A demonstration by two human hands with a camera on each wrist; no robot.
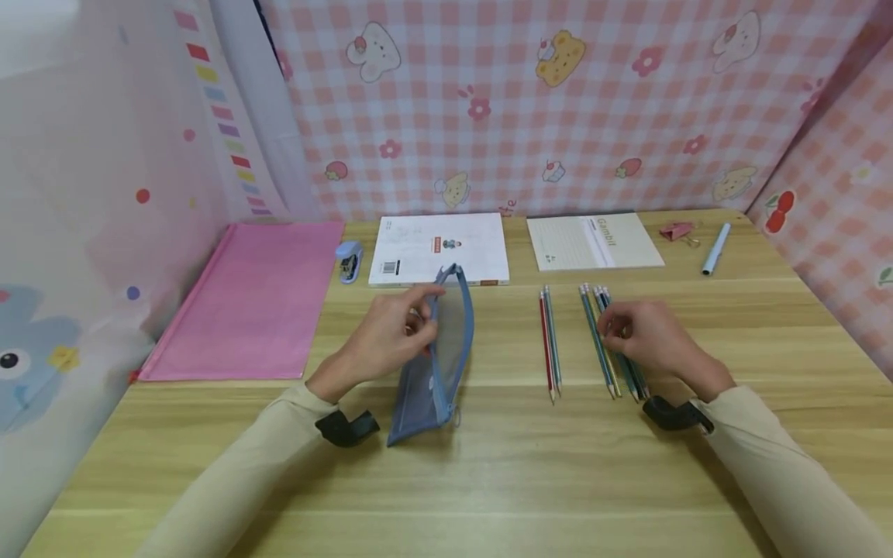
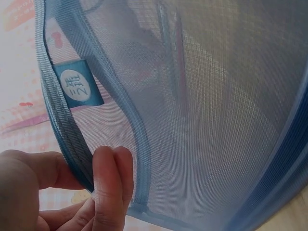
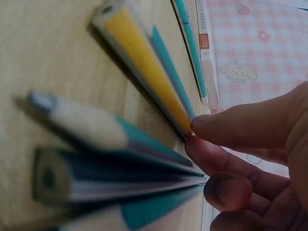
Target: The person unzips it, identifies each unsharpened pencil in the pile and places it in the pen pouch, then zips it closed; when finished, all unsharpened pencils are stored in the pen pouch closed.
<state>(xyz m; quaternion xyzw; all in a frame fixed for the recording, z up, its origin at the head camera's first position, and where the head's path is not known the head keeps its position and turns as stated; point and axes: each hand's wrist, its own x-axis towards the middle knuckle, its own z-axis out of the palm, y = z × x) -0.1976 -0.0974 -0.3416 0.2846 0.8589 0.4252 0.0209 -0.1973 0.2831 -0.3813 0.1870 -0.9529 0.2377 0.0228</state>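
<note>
My left hand (image 1: 391,329) pinches the zippered rim of a blue mesh pencil pouch (image 1: 422,399), which stands on the table with its mouth spread. In the left wrist view, thumb and fingers grip the zipper edge below a small blue label (image 2: 79,84). To the right, my right hand (image 1: 649,333) is over a group of pencils. Its thumb and index finger pinch a yellow pencil (image 3: 149,67) in the right wrist view, beside a green pencil (image 3: 168,70). Several dark and green pencils (image 3: 120,180) lie under the other curled fingers.
A red pencil (image 1: 546,341) and a blue-green pencil (image 1: 554,345) lie between pouch and right hand. Behind are a stapler (image 1: 349,261), a white book (image 1: 408,248), a notepad (image 1: 558,244), pink clips (image 1: 677,231) and a light-blue pen (image 1: 716,248). A pink folder (image 1: 244,302) lies left.
</note>
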